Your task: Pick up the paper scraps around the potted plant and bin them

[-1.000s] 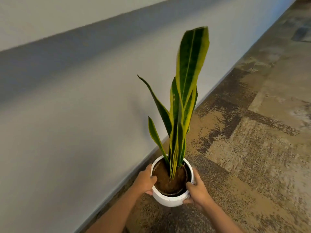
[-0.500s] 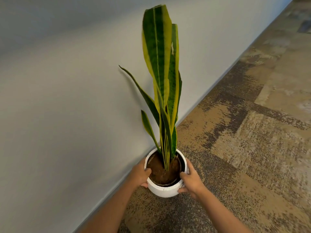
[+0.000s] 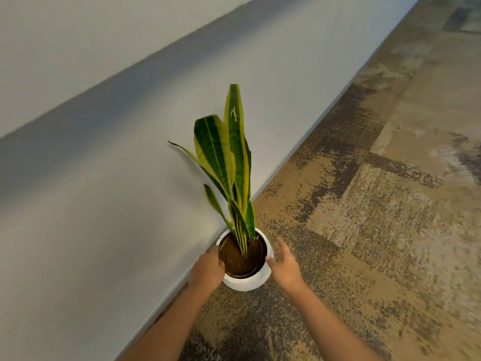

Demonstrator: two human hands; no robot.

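The pot (image 3: 244, 281) stood on the carpet (image 3: 364, 230) just beside the wall (image 3: 104, 204), at the near middle of the view. It was white and round, filled with brown soil (image 3: 240, 259), and the plant (image 3: 229, 162) rose from it with long stiff leaves, green with yellow edges.

The left hand (image 3: 208, 269) held the left side of the pot, with its fingers curled over the rim and the thumb toward the soil. The right hand (image 3: 283, 264) was at the right side with its fingers straight and a little spread; the thumb touched the rim or was very near it, but the picture was blurred there and the contact could not be told for sure.

No paper scraps and no bin were visible in this view. The carpet near the pot showed only its own brown and beige pattern, so the scraps could be hidden by the pot, the arms or the blur.

The pot looked like ceramic, so it was probably rather heavy with the soil, hard, smooth and a little slippery, and it could chip if it knocked the wall. The good place to hold it seemed to be low on both sides or under the rim, with two hands, never by the leaves. The tall leaves put weight high, so the pot could tip if it tilted much. Paper scraps would be light and thin, and a pinch of the fingertips should be enough for them.
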